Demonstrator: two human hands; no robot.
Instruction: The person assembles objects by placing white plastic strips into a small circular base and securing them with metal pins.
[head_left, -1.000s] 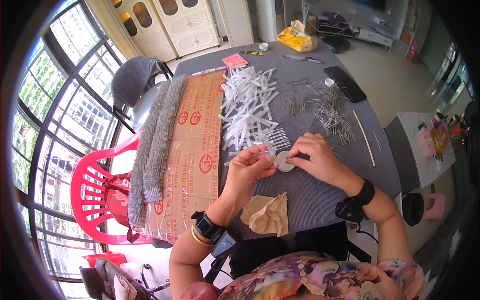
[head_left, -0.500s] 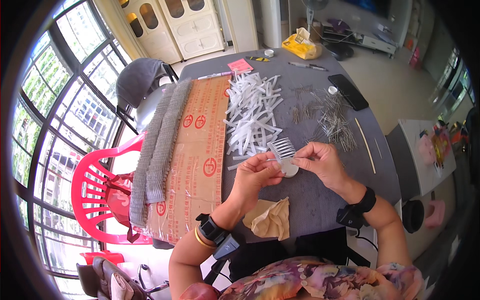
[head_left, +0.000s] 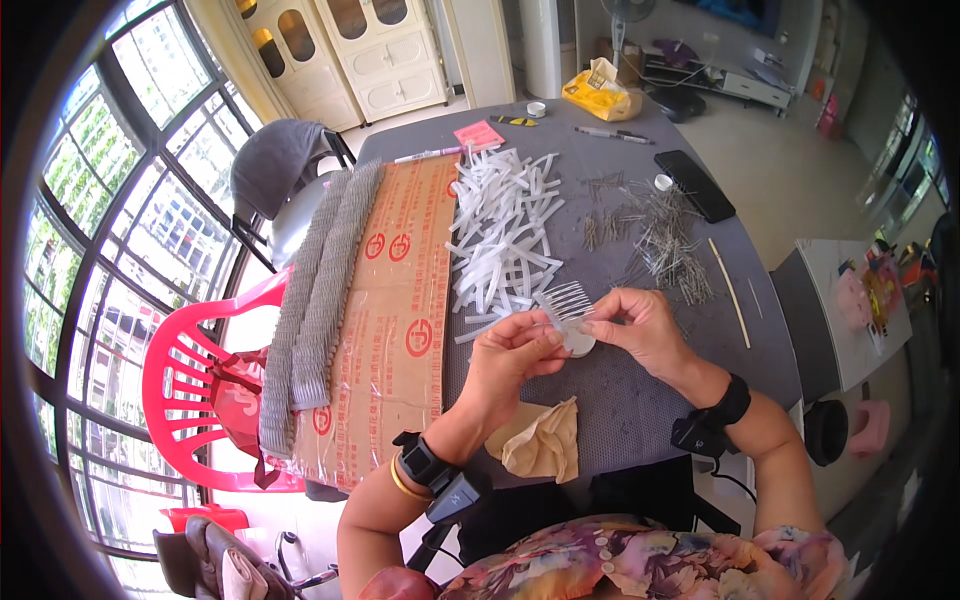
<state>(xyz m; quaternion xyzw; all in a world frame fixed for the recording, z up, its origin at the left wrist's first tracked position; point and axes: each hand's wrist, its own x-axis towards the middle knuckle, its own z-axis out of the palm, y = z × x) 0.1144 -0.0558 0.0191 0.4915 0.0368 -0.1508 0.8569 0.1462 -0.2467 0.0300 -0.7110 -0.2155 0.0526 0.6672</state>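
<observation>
Near the front of the table, my left hand (head_left: 512,358) is closed, thumb against fingers, on a comb-like row of thin metal pins (head_left: 568,300) with a pale strip along its base. My right hand (head_left: 645,328) pinches at the right end of this row; whatever sits between its fingertips is too small to make out. A round white disc (head_left: 579,343) shows just below the fingertips, between both hands. Beyond them lies a heap of white translucent strips (head_left: 505,230). Loose thin metal pins (head_left: 672,250) are piled to the right of that heap.
Left of the strips, a brown cardboard sheet (head_left: 400,290) carries two long stacks of grey ribbed pieces (head_left: 325,290). A tan cloth (head_left: 540,440) lies close to me. At the right are a wooden stick (head_left: 729,292) and a black phone (head_left: 694,186); a yellow tissue pack (head_left: 600,92) sits farther back.
My right hand has shifted very slightly at the end of the pin row. The left hand keeps its hold, and the things on the table lie as before.
</observation>
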